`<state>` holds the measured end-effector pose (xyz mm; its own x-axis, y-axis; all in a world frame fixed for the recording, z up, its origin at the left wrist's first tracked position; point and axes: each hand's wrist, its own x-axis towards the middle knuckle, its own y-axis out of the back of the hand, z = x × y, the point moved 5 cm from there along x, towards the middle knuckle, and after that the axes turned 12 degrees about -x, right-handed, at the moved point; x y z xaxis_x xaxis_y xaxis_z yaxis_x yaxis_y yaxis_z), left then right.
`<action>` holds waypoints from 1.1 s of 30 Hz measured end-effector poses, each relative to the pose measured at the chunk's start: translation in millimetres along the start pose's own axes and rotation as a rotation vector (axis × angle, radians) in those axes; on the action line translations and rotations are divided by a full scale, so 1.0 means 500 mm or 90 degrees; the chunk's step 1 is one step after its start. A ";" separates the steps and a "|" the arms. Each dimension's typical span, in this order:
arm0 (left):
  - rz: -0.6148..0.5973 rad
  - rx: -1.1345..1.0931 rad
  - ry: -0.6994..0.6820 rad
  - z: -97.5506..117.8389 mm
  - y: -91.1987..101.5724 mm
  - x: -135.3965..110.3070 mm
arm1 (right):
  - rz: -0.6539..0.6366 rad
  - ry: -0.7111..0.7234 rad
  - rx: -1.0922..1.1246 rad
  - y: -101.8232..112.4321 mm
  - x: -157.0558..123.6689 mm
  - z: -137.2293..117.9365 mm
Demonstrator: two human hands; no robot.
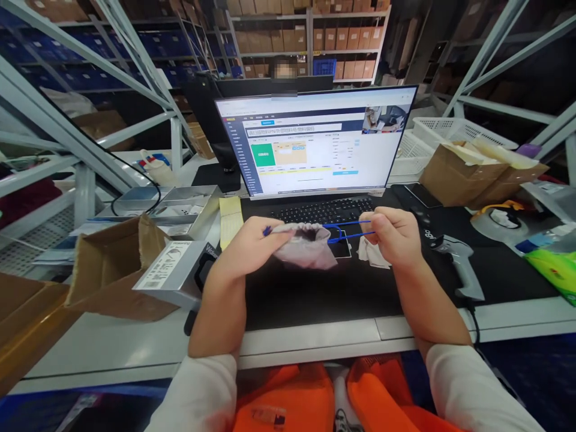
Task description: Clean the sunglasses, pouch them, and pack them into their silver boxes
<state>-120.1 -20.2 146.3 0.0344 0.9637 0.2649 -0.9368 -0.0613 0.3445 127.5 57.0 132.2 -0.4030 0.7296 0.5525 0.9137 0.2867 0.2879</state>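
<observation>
A small pale drawstring pouch (310,252) hangs over the black desk mat, its gathered mouth partly open. My left hand (252,243) is closed on the pouch's left end, beside a blue cord knot. Blue drawstring cord (353,227) stretches from the pouch's right side to my right hand (396,234), whose fingers are closed around it. Below the right hand, a crumpled whitish piece (372,253) lies on the mat; its kind is unclear. What the pouch contains cannot be seen.
Ahead stand a keyboard (326,211) and a lit monitor (315,150). An open cardboard box (114,270) and a grey printed box (173,270) sit left. To the right are a barcode scanner (461,264), tape roll (499,222) and cardboard boxes (463,174).
</observation>
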 end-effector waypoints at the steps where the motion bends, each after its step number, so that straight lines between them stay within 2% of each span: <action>1: -0.026 -0.063 0.004 0.004 0.003 -0.010 | 0.005 -0.002 0.014 0.004 -0.001 -0.005; 2: -0.036 -0.131 0.012 0.007 0.007 -0.018 | 0.013 -0.001 0.030 0.009 -0.001 -0.011; 4: -0.006 -0.285 0.019 0.009 0.020 -0.027 | 0.040 0.006 0.062 0.027 0.000 -0.018; 8: 0.119 -0.594 -0.066 0.019 0.043 -0.019 | 0.050 0.020 0.082 0.071 0.017 0.003; 11: 0.203 -0.757 -0.090 0.019 0.051 -0.007 | 0.039 0.010 0.011 0.094 0.040 0.042; 14: 0.262 -0.820 -0.124 0.018 0.065 -0.004 | 0.013 -0.006 -0.114 0.092 0.060 0.070; 17: 0.294 -0.803 -0.194 0.019 0.085 -0.011 | -0.024 0.002 -0.222 0.073 0.068 0.069; 20: 0.282 -0.794 -0.248 0.026 0.093 -0.021 | -0.040 0.025 -0.301 0.060 0.066 0.053; 22: 0.274 -0.806 -0.263 0.035 0.085 -0.027 | -0.039 0.036 -0.337 0.052 0.064 0.044; 25: 0.278 -0.852 -0.249 0.049 0.054 -0.034 | -0.066 0.050 -0.390 0.021 0.055 0.031; 28: 0.249 -0.866 -0.206 0.061 0.008 -0.041 | -0.158 0.062 -0.402 -0.041 0.032 0.012; 33: 0.094 -0.821 -0.147 0.068 -0.073 -0.050 | -0.329 0.170 -0.257 -0.169 -0.030 -0.042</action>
<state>-75.0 -51.1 157.8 -0.1590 0.8950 0.4167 -0.5892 0.2527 -0.7675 55.3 8.6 116.1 -0.8263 0.3696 0.4249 0.5321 0.2653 0.8040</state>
